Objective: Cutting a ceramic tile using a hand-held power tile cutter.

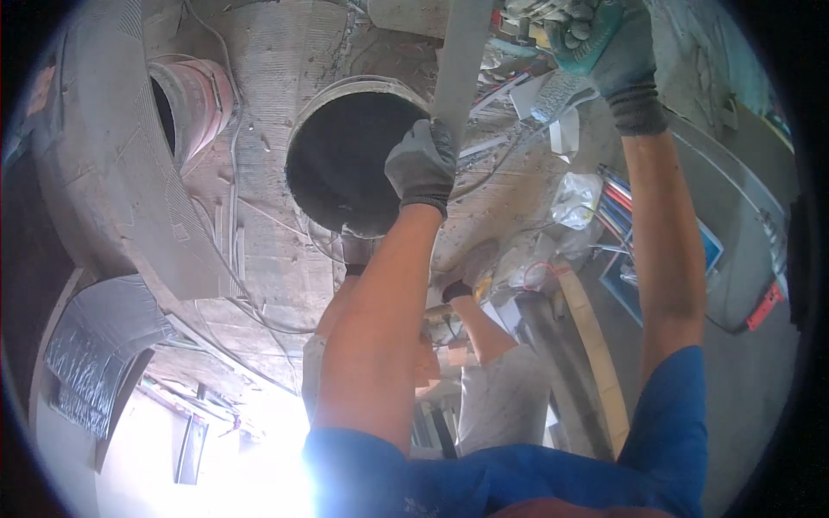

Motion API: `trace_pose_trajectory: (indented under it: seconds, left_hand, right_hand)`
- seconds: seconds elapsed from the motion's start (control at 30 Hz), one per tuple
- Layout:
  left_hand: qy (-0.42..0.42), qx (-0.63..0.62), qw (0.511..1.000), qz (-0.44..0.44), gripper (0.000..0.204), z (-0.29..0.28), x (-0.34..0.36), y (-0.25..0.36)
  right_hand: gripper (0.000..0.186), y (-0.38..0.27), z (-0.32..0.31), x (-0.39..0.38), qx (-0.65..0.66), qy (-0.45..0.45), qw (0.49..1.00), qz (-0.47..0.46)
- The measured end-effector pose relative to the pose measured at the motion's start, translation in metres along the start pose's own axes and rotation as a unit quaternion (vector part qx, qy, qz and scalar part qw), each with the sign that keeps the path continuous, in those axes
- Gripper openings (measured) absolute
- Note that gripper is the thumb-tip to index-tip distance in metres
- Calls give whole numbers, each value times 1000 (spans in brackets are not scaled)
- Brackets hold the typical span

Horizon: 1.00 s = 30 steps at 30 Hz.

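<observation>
My left hand (423, 164), in a grey knit glove, is closed on the lower end of a long flat grey strip (465, 65). The strip runs up past the top edge of the view. Below and beside that hand stands a round bucket (302, 112) with a dark inside and a crusted pale rim. Farther up on the right, my right hand (617, 52) wears a grey glove with a green palm. Its fingers are curled at the top edge, beside a small tool-like piece (524, 33) with a yellow part. What those fingers hold is unclear.
A red and white bucket (203, 108) lies at the left near a loose cable (233, 155). At the right are a clear plastic bag (577, 198), a wooden plank (594, 358), a blue-edged panel (710, 246) and a red-handled tool (765, 306). My feet stand below the bucket.
</observation>
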<state>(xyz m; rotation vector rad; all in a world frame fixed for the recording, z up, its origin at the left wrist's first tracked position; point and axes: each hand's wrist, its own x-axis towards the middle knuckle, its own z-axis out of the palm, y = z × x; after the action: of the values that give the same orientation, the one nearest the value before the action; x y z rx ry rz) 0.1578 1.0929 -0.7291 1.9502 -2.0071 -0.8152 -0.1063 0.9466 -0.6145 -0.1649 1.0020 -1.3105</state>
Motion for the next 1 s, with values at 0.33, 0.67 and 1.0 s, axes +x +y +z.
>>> trace_pose_trajectory:
  seconds: [0.33, 0.67, 1.0]
  left_hand:
    - [-8, -2, 1000, -1, 31, -1, 0, 1]
    - [-1, -14, 1000, 8, 30, 1, 0, 1]
    - [-11, -3, 1000, -1, 31, 1, 1, 0]
  right_hand:
    - [59, -3, -7, 0, -8, -23, 999, 23]
    - [58, -6, 8, -8, -18, -2, 999, 29]
    - [57, -3, 3, -7, -15, -18, 999, 35]
